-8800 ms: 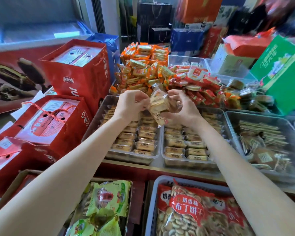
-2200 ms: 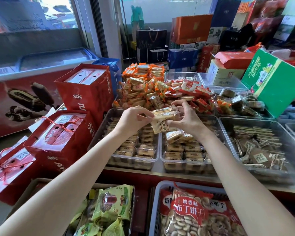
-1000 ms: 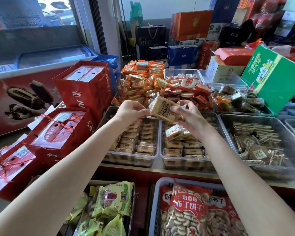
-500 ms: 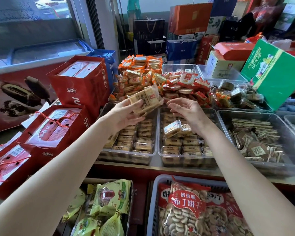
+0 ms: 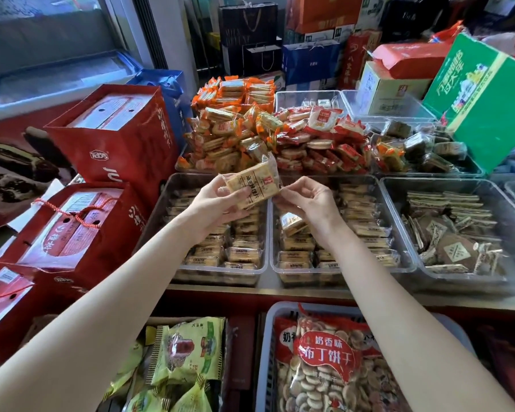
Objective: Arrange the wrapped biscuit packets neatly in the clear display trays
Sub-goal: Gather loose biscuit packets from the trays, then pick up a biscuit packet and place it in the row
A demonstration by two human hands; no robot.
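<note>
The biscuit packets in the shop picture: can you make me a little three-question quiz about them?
1. True or false: the left hand grips the clear-wrapped tan biscuit packet.
2. Which tray holds a loose packet lying tilted on its neat rows? A) left clear plastic tray B) middle clear plastic tray C) right clear plastic tray with brown packets
3. Fill in: the right hand touches the held packet's ____ end.

Key: 1 true. 2 B. 3 right; whether its fingers pinch the wrapper there cannot be told.
</note>
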